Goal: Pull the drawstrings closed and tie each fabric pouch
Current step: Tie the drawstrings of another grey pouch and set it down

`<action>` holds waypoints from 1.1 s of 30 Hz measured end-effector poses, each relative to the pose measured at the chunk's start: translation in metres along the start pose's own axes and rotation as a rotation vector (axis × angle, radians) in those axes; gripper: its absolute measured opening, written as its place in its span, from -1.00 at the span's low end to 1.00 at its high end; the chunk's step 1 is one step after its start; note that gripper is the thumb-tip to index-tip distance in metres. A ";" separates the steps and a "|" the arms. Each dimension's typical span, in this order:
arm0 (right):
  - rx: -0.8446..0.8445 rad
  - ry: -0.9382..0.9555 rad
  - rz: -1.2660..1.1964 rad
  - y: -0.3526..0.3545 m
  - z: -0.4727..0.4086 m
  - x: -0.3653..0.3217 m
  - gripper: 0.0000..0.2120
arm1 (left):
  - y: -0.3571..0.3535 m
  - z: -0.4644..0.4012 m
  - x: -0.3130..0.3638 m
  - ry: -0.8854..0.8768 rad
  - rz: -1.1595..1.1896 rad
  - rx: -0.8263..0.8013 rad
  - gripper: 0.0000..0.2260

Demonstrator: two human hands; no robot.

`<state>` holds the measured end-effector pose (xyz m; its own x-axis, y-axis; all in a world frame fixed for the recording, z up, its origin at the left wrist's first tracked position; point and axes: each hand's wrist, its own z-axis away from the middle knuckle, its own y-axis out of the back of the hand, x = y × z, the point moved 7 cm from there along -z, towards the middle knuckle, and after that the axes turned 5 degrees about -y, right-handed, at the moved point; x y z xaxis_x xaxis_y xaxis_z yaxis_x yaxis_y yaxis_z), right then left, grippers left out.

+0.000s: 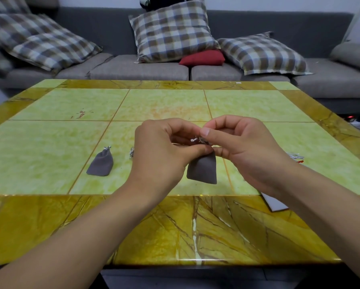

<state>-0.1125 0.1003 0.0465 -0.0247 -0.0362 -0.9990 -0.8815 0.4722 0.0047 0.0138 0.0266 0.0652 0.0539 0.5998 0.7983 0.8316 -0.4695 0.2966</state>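
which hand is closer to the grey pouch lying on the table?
Left. The left hand is just right of the lying grey pouch, not touching it. The right hand is farther right, beyond the held pouch.

One grey fabric pouch [203, 171] hangs above the table's near middle, its gathered neck up and its silver drawstrings [195, 139] pinched over it. A second grey pouch [101, 163] lies flat further toward the left edge, its neck closed and tied.
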 end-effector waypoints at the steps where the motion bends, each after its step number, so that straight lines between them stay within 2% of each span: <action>1: -0.023 -0.015 -0.016 0.000 0.000 0.001 -0.93 | 0.000 -0.001 0.000 0.002 0.003 -0.016 -0.81; 6: -0.087 -0.092 -0.052 0.004 -0.001 0.004 -0.87 | 0.001 -0.006 -0.002 0.011 0.054 -0.110 -0.90; 15: -0.113 -0.127 -0.092 -0.001 0.001 0.007 -0.96 | 0.002 -0.012 0.004 -0.104 0.024 -0.252 -0.84; 18: -0.107 -0.133 -0.086 -0.001 0.000 0.006 -0.94 | 0.006 -0.013 0.007 -0.202 -0.085 -0.218 -0.91; 22: -0.109 -0.139 -0.048 0.000 0.001 0.005 -0.95 | 0.006 -0.013 0.010 -0.330 -0.275 -0.187 -0.88; 26: -0.115 -0.158 -0.024 0.000 0.000 0.006 -0.94 | 0.006 -0.011 0.016 -0.398 -0.307 -0.190 -0.94; 28: -0.110 -0.170 -0.053 -0.001 0.000 0.007 -0.95 | 0.006 -0.010 0.017 -0.385 -0.272 -0.191 -0.94; 33: -0.155 -0.215 -0.230 -0.008 0.001 0.009 -0.96 | 0.006 -0.011 0.010 -0.221 -0.102 -0.164 -0.90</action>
<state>-0.1050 0.0968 0.0373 0.2681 0.0679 -0.9610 -0.9141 0.3329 -0.2315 0.0132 0.0223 0.0806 0.1082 0.7674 0.6320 0.7392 -0.4872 0.4650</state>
